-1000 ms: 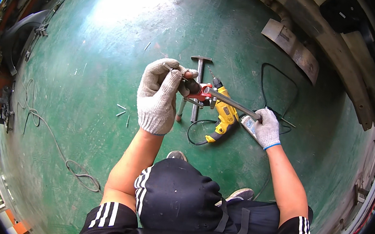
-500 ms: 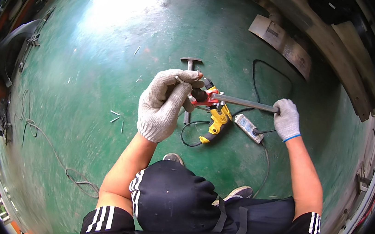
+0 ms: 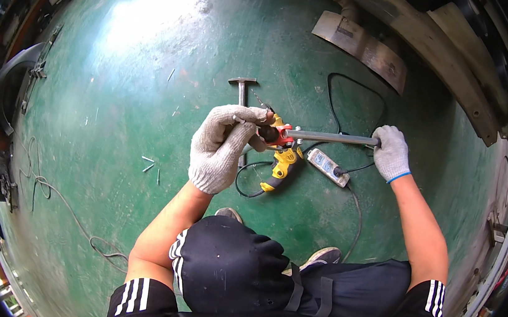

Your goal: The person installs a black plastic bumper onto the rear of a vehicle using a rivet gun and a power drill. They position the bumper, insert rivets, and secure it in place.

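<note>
Both my hands wear pale knitted gloves. My left hand [image 3: 216, 145] is closed at the black end of a hand riveter [image 3: 331, 138] with a red head and a long silver handle. A small pale thing [image 3: 239, 119], perhaps a rivet, shows at its thumb and forefinger. My right hand [image 3: 391, 154] wraps round the far right end of the silver handle. Beneath the riveter, a yellow and black power drill [image 3: 280, 168] lies on the floor. A hammer [image 3: 242, 88] lies partly hidden behind my left hand.
On the green floor [image 3: 116, 105], several small rivets [image 3: 148, 166] lie to the left. A white power strip [image 3: 328, 168] with black cables sits right of the drill. A grey cable [image 3: 72, 216] curls at left. A large metal part [image 3: 360, 48] stands at the upper right.
The whole scene has shifted slightly left as my view moved. The silver handle is a little more level. Both hands keep their holds.
</note>
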Available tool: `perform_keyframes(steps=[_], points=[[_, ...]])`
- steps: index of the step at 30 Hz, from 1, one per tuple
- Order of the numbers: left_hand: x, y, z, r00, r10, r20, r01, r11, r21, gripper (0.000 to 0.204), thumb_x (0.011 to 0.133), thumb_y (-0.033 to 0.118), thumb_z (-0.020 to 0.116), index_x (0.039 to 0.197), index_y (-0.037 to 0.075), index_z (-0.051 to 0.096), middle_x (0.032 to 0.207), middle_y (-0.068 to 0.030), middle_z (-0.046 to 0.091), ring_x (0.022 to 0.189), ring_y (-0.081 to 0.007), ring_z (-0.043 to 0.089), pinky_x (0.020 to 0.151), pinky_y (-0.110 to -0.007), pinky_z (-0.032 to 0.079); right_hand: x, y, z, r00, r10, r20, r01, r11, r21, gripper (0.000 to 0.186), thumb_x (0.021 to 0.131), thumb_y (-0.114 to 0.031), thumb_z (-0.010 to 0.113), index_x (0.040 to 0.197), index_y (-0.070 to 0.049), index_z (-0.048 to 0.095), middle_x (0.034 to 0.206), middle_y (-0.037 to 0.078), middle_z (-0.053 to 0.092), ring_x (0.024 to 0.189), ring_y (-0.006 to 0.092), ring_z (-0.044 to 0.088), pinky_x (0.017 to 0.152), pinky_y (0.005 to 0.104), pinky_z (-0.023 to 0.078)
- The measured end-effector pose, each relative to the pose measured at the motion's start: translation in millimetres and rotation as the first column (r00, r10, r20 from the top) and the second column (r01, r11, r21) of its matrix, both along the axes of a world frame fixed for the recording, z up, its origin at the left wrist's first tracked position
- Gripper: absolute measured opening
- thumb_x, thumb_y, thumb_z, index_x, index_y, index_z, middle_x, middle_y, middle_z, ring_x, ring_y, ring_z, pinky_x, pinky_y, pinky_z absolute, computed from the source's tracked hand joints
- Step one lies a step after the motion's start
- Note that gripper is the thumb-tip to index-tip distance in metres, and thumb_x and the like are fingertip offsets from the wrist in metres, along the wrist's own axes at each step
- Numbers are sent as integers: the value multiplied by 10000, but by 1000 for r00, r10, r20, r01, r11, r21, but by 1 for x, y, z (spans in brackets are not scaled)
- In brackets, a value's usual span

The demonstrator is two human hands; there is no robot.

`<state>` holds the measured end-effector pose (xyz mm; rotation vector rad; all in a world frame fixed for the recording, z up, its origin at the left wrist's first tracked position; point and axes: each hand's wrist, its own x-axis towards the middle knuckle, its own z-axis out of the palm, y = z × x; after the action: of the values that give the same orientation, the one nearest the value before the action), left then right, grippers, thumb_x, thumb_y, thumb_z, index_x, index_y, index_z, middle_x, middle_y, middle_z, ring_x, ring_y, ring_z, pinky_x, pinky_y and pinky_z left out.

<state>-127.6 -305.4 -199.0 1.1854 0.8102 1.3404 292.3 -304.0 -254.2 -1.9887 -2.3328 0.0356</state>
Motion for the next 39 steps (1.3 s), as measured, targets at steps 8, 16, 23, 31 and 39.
perform_keyframes(steps=[8,16,23,31,39], points=[[-2,-1,8,995,99,-21,-98,995,23,147,1127,-30,551,1259,-16,614,1198,-191,775,997,-215,796,838,-334,659,-28,-7,-39,986,17,-167,-23,999,-37,183,839,-17,715,982,-130,720,1000,114,704,1007,370,674,913,504,556],[10,0,1,995,-6,-100,7,1000,7,143,1127,-55,520,1239,-18,600,1199,-197,773,1025,-255,796,878,-363,658,-103,12,49,847,220,-484,-372,896,-243,347,955,-174,678,1299,-137,706,1086,159,763,1000,396,754,870,500,611],[29,6,-6,951,-258,-170,250,966,-70,122,1123,-2,594,1237,-20,637,1201,-156,773,1054,-205,782,878,-333,654,-107,-16,62,976,84,-199,-185,804,-566,269,1011,-251,653,1217,-80,633,979,216,759,921,435,753,822,558,596],[44,1,-17,904,-348,-249,353,935,-26,110,1090,64,672,1175,-5,686,1108,-119,791,1017,-190,782,913,-347,635,-86,-50,35,979,60,-196,-152,854,-498,245,967,-213,690,1143,-62,612,934,233,744,906,465,741,802,568,588],[50,-1,-1,806,-432,-404,411,900,-143,138,1097,22,635,1215,-16,695,1246,-119,774,1110,-211,768,992,-367,637,-89,-64,32,981,-14,-193,-87,858,-506,240,950,-195,679,1133,-51,620,914,243,741,899,476,738,800,581,585]])
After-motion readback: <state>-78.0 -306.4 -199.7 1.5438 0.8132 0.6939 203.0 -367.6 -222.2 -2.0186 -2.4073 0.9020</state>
